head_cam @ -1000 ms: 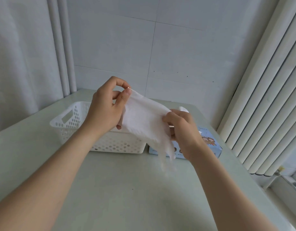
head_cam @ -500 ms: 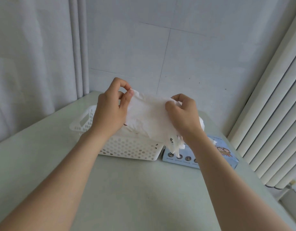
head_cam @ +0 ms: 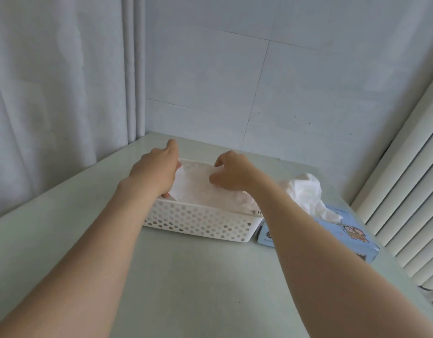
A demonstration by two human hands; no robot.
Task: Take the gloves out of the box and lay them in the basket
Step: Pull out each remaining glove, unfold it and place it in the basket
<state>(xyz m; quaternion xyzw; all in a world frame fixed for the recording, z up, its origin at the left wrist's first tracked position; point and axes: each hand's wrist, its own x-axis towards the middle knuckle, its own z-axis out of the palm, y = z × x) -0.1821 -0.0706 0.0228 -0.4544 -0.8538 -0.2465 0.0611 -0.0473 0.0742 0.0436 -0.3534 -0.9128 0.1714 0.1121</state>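
A white perforated basket [head_cam: 198,223] stands on the table. A thin white glove [head_cam: 196,189] lies spread inside it, low between the walls. At the basket's left end my left hand [head_cam: 154,174] holds the glove's left edge. My right hand [head_cam: 232,174] is over the basket's right half, fingers curled, pinching the glove's far edge. Right of the basket sits the blue glove box [head_cam: 352,237], partly behind my right forearm. A bunch of white gloves [head_cam: 305,191] sticks up out of the box's top.
The pale table [head_cam: 186,276] runs into a corner with a tiled wall behind. A grey curtain [head_cam: 51,93] hangs at the left. Vertical blinds [head_cam: 405,203] stand close behind the box on the right.
Both hands have moved forward and down, carrying the glove from mid-air above the table into the basket. The glove now lies spread low inside it.
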